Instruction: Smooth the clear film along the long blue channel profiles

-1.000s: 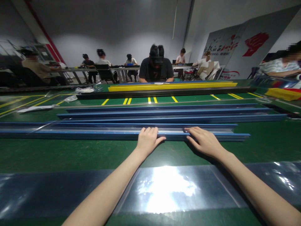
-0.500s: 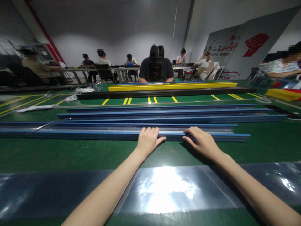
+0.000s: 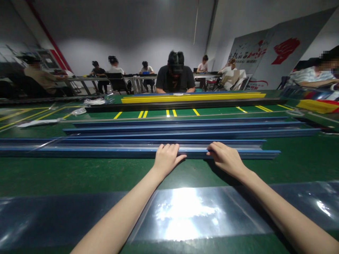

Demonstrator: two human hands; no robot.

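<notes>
A long blue channel-shaped strip [image 3: 87, 153] lies across the green table with its raised edges running left to right. My left hand [image 3: 167, 157] rests on its near edge, fingers curled over the top and thumb stretched along the front side. A short way to the right, my right hand [image 3: 225, 155] is closed in a pinch at the same near edge, thumb against the curled fingertips. Whether anything small is between those fingertips is hidden. Clear film [image 3: 54, 143] crosses the left part of the strip.
Shiny clear plastic film [image 3: 66, 215] spreads under my forearms on the green table [image 3: 111, 176]. More blue strips [image 3: 238, 133] lie just beyond. Farther off are a black strip [image 3: 185, 104], a yellow strip [image 3: 190, 99] and a person [image 3: 175, 76] opposite; other people sit behind.
My right thumb has closed up toward the fingers at the strip's edge; before, it stood apart from them. The left hand has stayed in place.
</notes>
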